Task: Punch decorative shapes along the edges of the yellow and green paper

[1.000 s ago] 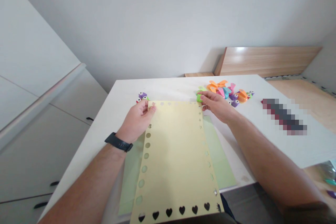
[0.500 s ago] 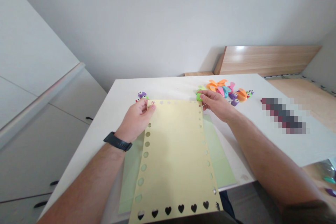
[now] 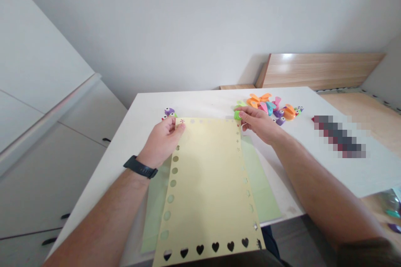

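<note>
A pale yellow sheet of paper (image 3: 209,179) slopes up from the near table edge. Hearts are cut along its near edge, round holes down its left side and small stars and other shapes down its right. My left hand (image 3: 159,139), with a dark band on the wrist, pinches the far left corner. At the far right corner my right hand (image 3: 258,124) is closed on a small green paper punch (image 3: 237,115), which meets the sheet's edge; its jaw is partly hidden by the fingers. Pale green sheets (image 3: 265,194) lie underneath the yellow one.
Several colourful punches (image 3: 261,100) are heaped beyond my right hand, and purple and green ones (image 3: 169,112) sit behind my left. A blurred-out dark item (image 3: 340,135) lies on the white table (image 3: 200,102) at right. White cabinets (image 3: 56,154) stand at left.
The view has shifted very slightly. Both hands keep their grips, and the paper and punch stay in nearly the same place.
</note>
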A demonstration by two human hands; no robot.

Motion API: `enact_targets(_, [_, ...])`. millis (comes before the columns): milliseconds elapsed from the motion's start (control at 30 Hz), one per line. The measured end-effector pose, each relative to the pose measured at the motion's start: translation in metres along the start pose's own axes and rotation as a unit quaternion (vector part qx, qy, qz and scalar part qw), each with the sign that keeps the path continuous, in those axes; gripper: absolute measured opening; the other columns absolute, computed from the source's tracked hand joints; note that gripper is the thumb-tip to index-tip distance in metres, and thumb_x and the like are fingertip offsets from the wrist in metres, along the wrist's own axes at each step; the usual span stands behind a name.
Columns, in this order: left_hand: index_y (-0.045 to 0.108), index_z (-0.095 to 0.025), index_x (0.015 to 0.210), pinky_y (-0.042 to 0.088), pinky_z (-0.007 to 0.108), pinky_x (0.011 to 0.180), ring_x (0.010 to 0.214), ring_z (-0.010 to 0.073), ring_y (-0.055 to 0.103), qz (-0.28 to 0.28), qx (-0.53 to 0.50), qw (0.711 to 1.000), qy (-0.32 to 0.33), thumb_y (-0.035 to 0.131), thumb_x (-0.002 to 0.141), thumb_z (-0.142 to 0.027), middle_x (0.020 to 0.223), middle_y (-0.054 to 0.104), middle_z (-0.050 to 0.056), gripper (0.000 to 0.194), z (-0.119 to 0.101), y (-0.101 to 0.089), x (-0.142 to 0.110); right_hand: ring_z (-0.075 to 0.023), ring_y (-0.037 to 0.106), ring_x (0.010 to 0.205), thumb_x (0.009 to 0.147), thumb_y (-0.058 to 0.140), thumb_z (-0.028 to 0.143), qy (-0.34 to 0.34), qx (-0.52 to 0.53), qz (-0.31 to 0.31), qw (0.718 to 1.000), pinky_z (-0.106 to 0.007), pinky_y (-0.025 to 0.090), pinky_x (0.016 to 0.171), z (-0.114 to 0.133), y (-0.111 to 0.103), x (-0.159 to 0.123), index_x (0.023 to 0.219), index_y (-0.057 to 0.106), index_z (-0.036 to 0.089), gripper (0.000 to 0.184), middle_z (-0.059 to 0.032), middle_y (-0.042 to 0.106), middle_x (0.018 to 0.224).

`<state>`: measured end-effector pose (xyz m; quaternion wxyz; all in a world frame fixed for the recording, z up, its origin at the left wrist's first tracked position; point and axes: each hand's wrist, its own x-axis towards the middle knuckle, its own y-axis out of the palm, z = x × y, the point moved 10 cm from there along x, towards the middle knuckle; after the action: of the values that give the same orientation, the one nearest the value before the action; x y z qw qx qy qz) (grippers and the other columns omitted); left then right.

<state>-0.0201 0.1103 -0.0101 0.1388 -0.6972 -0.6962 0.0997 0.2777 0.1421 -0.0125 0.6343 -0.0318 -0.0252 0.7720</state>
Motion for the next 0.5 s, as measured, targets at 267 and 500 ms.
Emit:
enact_targets(267, [0.062, -0.022, 0.092, 0.05, 0.029, 0.068, 0.076, 0.02, 0.065, 0.0, -0.016, 1.0, -0.003, 0.066, 0.084, -0.049, 0.09, 0.073, 0.003, 0.028, 0.0026, 0.0014, 0.0006, -0.0138, 0.06, 0.079, 0.084, 0.072, 0.046, 0.002, -0.022, 0.001, 1.0, -0.026, 0.05, 0.063, 0.0013, 0.0004, -0.0016, 0.115, 0.068, 0.022, 0.039, -0.0029, 0.066, 0.092])
enact_targets(500, [0.062, -0.021, 0.094, 0.05, 0.029, 0.067, 0.076, 0.0198, 0.065, 0.009, -0.022, 1.0, 0.007, 0.064, 0.086, -0.046, 0.09, 0.072, 0.004, 0.026, 0.0011, 0.0026, 0.001, -0.0147, 0.062, 0.082, 0.085, 0.07, 0.046, -0.002, -0.024, 0.017, 1.0, -0.026, 0.049, 0.063, 0.0007, 0.0028, -0.0018, 0.118, 0.067, 0.022, 0.041, -0.0042, 0.069, 0.097])
